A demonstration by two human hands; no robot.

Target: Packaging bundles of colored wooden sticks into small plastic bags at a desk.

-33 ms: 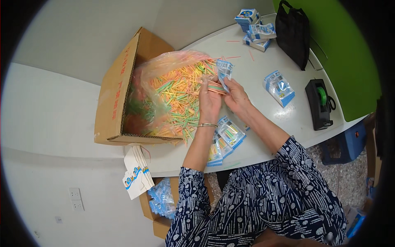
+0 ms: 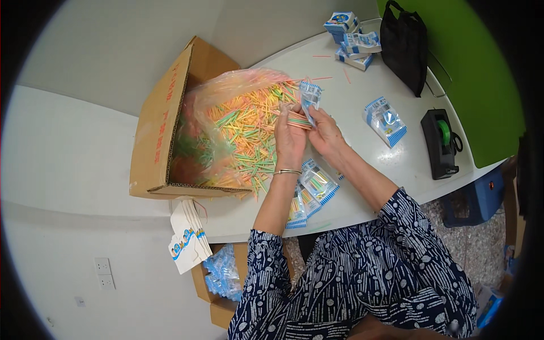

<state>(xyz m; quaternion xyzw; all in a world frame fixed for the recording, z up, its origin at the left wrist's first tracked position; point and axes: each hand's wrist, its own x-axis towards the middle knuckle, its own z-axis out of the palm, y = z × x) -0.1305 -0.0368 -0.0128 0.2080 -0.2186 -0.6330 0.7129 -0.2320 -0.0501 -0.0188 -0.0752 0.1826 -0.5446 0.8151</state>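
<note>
My left hand [image 2: 290, 140] is closed around a small bundle of thin pastel sticks [image 2: 297, 119], pink with some green, at the right side of the heap. My right hand [image 2: 327, 131] pinches a small blue-and-white clear plastic packet [image 2: 310, 94], which stands up beside the bundle's end. Whether the stick ends are inside the packet is hidden by my fingers. A large heap of pink, yellow, green and orange sticks [image 2: 249, 127] spills from a clear liner bag in a tipped cardboard box [image 2: 156, 130]. Below my wrists lie several packets filled with sticks [image 2: 319, 182].
Another packet [image 2: 385, 122] lies on the right, near a black tape dispenser [image 2: 439, 144]. Small boxes [image 2: 354, 42] and a black bag [image 2: 403, 51] stand at the back. Folded white cartons [image 2: 190, 241] overhang the front left edge above a box of blue packets [image 2: 224, 275].
</note>
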